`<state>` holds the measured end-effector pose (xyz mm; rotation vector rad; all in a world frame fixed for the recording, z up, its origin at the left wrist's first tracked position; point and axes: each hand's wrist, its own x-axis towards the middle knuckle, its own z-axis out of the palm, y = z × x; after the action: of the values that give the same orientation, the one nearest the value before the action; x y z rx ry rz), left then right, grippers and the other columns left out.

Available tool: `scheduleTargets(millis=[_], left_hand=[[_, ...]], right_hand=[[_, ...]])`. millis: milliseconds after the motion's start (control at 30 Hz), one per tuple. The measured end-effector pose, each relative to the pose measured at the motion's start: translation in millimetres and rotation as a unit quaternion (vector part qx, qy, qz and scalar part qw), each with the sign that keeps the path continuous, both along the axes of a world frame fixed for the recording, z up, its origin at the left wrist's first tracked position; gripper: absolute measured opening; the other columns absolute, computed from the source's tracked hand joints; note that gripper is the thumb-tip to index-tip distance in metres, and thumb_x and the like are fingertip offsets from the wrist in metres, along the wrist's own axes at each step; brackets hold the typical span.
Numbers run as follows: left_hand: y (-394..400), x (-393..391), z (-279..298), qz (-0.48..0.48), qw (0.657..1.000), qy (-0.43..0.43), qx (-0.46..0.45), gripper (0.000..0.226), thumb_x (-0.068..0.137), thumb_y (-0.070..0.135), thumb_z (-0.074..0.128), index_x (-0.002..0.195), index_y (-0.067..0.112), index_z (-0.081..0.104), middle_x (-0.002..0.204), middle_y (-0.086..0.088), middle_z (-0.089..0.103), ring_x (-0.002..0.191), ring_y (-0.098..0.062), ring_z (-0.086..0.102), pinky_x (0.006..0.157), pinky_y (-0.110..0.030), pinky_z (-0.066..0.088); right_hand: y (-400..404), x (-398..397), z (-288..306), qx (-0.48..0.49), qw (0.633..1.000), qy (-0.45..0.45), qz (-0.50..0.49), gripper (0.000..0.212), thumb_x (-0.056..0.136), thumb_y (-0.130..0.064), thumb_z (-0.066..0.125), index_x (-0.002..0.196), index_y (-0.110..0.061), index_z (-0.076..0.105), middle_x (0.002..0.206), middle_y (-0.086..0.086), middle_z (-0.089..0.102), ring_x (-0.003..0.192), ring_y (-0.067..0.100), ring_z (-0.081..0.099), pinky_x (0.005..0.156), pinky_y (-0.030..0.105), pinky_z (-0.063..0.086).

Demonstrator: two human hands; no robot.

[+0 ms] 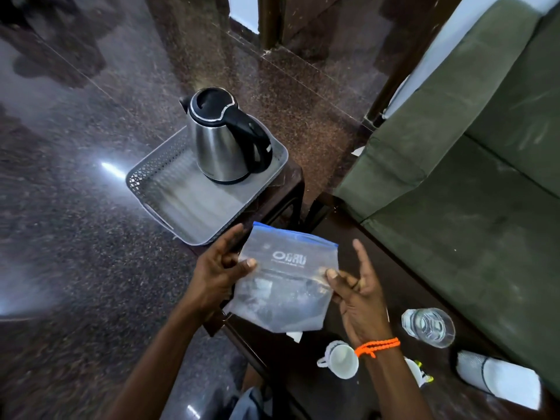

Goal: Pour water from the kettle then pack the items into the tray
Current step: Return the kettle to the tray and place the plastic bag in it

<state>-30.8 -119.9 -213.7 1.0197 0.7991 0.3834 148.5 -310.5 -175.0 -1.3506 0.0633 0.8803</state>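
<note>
A steel kettle [222, 137] with a black lid and handle stands upright in the far right part of a grey perforated tray [151, 180]. The tray rests on a small dark stool. Below it I hold a clear zip bag [285, 283] with a blue seal and dark contents. My left hand [221, 268] pinches its left edge and my right hand [357, 295] pinches its right edge. A glass of water [428, 327] stands on the dark table to the right. A white cup [341, 359] sits near my right wrist.
A stack of white paper cups [497, 377] lies on its side at the lower right. A green cushioned sofa [469, 153] fills the right side. A small white and yellow item [419, 374] lies partly hidden behind my right wrist. Polished dark stone floor [75, 207] spreads to the left.
</note>
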Motion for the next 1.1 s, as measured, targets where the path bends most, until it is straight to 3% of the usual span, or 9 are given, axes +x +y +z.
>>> scheduleTargets(millis=[200, 367, 533, 667, 767, 833, 933, 1000, 1100], left_hand=[[22, -18, 22, 0.005, 0.997, 0.033, 0.067, 0.039, 0.076, 0.017, 0.086, 0.114, 0.020, 0.079, 0.094, -0.006, 0.082, 0.084, -0.013, 0.076, 0.074, -0.024, 0.061], [53, -27, 51, -0.033, 0.985, 0.076, 0.153, 0.029, 0.065, 0.018, 0.090, 0.093, 0.023, 0.084, 0.085, -0.010, 0.082, 0.073, -0.012, 0.073, 0.070, -0.020, 0.061], [67, -24, 68, 0.113, 0.973, 0.090, 0.181, 0.029, 0.076, 0.026, 0.087, 0.100, 0.015, 0.077, 0.087, 0.002, 0.078, 0.076, -0.005, 0.073, 0.063, -0.018, 0.059], [62, -17, 67, 0.180, 0.956, 0.068, -0.219, 0.077, 0.076, 0.068, 0.074, 0.126, 0.012, 0.055, 0.121, -0.017, 0.061, 0.109, -0.038, 0.072, 0.076, -0.050, 0.064], [61, -15, 64, 0.152, 0.939, -0.031, -0.306, 0.063, 0.084, 0.040, 0.076, 0.133, 0.003, 0.060, 0.129, -0.023, 0.069, 0.107, -0.034, 0.075, 0.079, -0.047, 0.065], [66, -14, 60, 0.186, 0.954, -0.017, -0.233, 0.048, 0.084, 0.012, 0.074, 0.128, -0.005, 0.063, 0.123, -0.023, 0.072, 0.091, -0.028, 0.078, 0.073, -0.043, 0.066], [83, -21, 55, 0.201, 0.964, 0.009, -0.176, 0.028, 0.088, -0.005, 0.069, 0.115, -0.005, 0.069, 0.111, -0.023, 0.075, 0.081, -0.026, 0.077, 0.070, -0.043, 0.066], [96, -27, 53, 0.172, 0.971, 0.012, -0.167, 0.023, 0.088, -0.006, 0.068, 0.110, -0.001, 0.072, 0.107, -0.020, 0.077, 0.081, -0.024, 0.078, 0.070, -0.040, 0.066], [112, -34, 53, 0.132, 0.977, 0.004, -0.167, 0.028, 0.088, -0.006, 0.068, 0.116, -0.005, 0.070, 0.109, -0.021, 0.077, 0.084, -0.024, 0.078, 0.074, -0.041, 0.066]], right_hand=[[17, -10, 11, -0.036, 0.947, -0.164, 0.275, 0.082, 0.070, 0.008, 0.089, 0.138, -0.030, 0.063, 0.128, -0.012, 0.074, 0.107, 0.003, 0.069, 0.091, 0.023, 0.058], [47, -2, 24, -0.130, 0.814, -0.519, 0.227, 0.039, 0.074, 0.007, 0.079, 0.099, -0.023, 0.084, 0.092, -0.003, 0.066, 0.088, 0.016, 0.063, 0.077, 0.019, 0.049], [85, -9, 40, -0.115, 0.788, -0.580, 0.170, 0.044, 0.077, 0.018, 0.070, 0.101, -0.015, 0.084, 0.089, 0.001, 0.050, 0.086, 0.026, 0.054, 0.081, 0.017, 0.043], [102, -30, 44, -0.071, 0.718, -0.675, 0.154, 0.041, 0.087, 0.004, 0.052, 0.109, -0.011, 0.083, 0.082, 0.006, 0.053, 0.074, 0.031, 0.053, 0.068, 0.038, 0.047], [111, -41, 40, -0.040, 0.630, -0.736, 0.246, 0.033, 0.087, 0.001, 0.063, 0.106, -0.015, 0.085, 0.077, 0.008, 0.060, 0.069, 0.033, 0.057, 0.064, 0.044, 0.048], [112, -43, 35, -0.036, 0.656, -0.684, 0.317, 0.033, 0.076, -0.019, 0.089, 0.108, -0.022, 0.084, 0.089, 0.004, 0.063, 0.082, 0.030, 0.060, 0.074, 0.043, 0.052], [119, -40, 32, -0.057, 0.846, -0.433, 0.304, 0.071, 0.058, -0.060, 0.090, 0.123, -0.037, 0.073, 0.115, -0.002, 0.057, 0.109, 0.014, 0.058, 0.094, 0.024, 0.049], [137, -33, 30, -0.075, 0.916, -0.302, 0.255, 0.065, 0.069, -0.052, 0.086, 0.130, -0.041, 0.065, 0.124, -0.001, 0.058, 0.113, 0.007, 0.059, 0.089, 0.020, 0.051], [180, -27, 21, -0.037, 0.949, -0.144, 0.279, 0.043, 0.090, -0.013, 0.079, 0.127, -0.029, 0.062, 0.112, 0.003, 0.069, 0.103, 0.009, 0.067, 0.086, 0.018, 0.053]])
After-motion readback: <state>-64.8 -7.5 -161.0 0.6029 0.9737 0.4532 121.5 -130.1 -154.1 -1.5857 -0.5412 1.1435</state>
